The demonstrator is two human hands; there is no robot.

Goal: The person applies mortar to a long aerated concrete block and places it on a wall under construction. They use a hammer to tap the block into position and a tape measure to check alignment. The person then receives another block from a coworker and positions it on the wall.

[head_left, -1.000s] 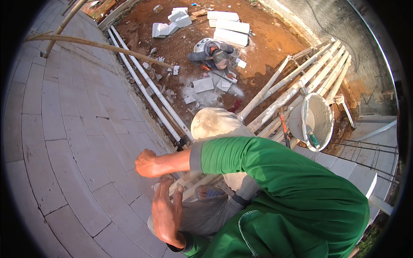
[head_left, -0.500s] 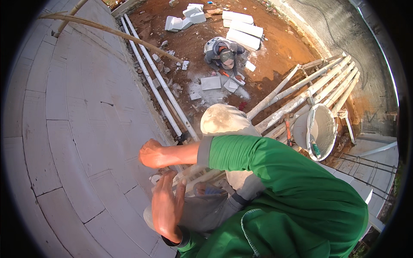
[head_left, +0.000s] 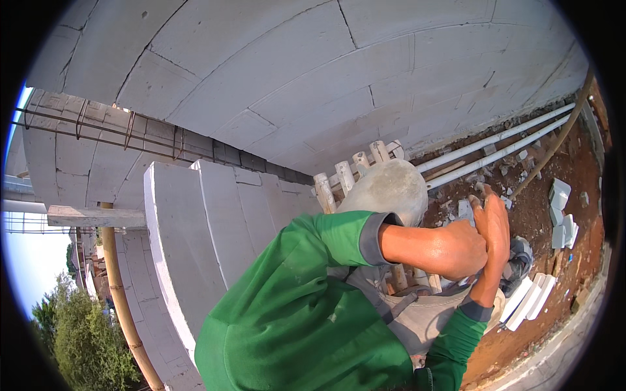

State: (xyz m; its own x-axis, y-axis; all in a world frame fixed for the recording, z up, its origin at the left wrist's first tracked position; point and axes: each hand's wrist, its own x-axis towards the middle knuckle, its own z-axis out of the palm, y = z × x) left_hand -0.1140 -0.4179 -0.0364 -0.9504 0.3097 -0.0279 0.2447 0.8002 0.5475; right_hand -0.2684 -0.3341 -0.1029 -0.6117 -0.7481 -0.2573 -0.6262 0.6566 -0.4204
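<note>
My left hand [head_left: 462, 249] reaches across from the left, its fingers curled into a fist. It presses against my right hand [head_left: 494, 225], or lies right beside it. My right hand is raised, with its thumb and fingertips apart at the top. No tool shows in either hand. Part of the left hand's fingers is hidden behind the right one. Under the hands are my bent legs in dusty trousers, one knee [head_left: 391, 189] close to the light poles [head_left: 326, 192].
A grey block wall [head_left: 293, 72] runs across the top. Two white pipes [head_left: 502, 135] lie along its foot. Lower on red soil are a partly hidden person [head_left: 518, 260], white blocks [head_left: 559, 195] and white slabs [head_left: 531, 300]. Rebar [head_left: 130, 124] and a bamboo pole [head_left: 120, 306] are at left.
My view has swung left, bringing in the rebar, the sky and trees. My left hand has gone from spread fingers to a fist; my right has loosened from a fist and risen.
</note>
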